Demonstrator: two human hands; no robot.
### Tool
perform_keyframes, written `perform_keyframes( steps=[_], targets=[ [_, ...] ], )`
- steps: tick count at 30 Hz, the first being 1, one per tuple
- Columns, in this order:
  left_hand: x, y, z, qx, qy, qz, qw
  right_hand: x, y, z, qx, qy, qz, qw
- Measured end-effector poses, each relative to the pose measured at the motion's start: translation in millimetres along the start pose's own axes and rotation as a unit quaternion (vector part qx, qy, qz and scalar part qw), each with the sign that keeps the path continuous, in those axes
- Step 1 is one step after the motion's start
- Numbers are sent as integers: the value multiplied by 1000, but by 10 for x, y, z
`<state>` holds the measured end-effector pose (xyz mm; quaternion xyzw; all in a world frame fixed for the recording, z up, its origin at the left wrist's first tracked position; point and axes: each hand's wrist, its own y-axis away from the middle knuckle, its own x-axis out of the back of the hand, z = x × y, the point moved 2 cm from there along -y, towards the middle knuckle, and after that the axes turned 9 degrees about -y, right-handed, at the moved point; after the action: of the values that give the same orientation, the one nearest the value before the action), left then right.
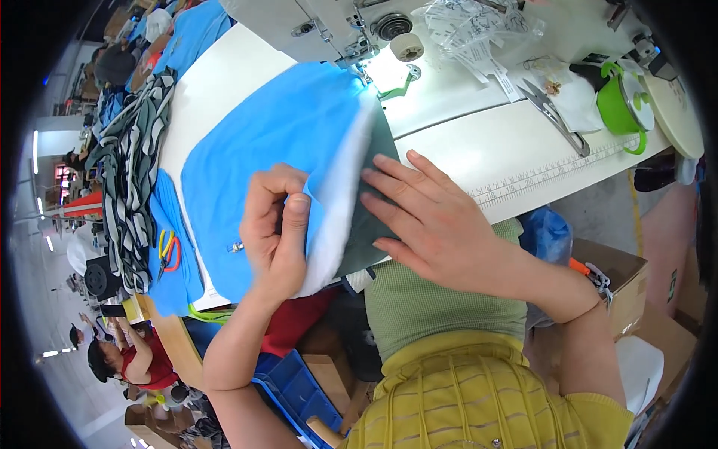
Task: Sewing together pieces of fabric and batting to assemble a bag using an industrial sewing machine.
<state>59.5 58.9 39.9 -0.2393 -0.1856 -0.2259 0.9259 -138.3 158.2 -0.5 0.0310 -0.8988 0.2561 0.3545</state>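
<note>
A large piece of bright blue fabric (254, 135) with a white fleecy side and a dark grey-green layer (370, 217) lies on the white sewing table. Its far corner reaches under the lit needle area of a sewing machine (359, 52). My left hand (277, 224) pinches the blue fabric's near edge and lifts it, so the white side shows. My right hand (419, 209) rests flat with spread fingers on the dark layer, near its right edge. What lies between the layers is hidden.
Metal scissors (557, 120), a green lidded pot (624, 101) and a plastic bag of labels (479, 34) stand to the right. Red-handled snips (169, 254) and striped strips (134, 172) lie at left. A blue crate (307, 396) is below. Another person (138, 355) sits far left.
</note>
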Motion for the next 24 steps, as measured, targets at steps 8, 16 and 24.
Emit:
perform_keyframes(
  steps=[8,16,24],
  targets=[
    [130,-72,-54,16,-77,-127,989,34,-66,60,-6,28,120,992],
    [182,-365,84,-29,-62,-271,960,80,-225,-4,-18,-58,276,959],
    [336,-380,-44,15,-14,-53,998,-40,-286,102,-10,95,61,994]
  ],
)
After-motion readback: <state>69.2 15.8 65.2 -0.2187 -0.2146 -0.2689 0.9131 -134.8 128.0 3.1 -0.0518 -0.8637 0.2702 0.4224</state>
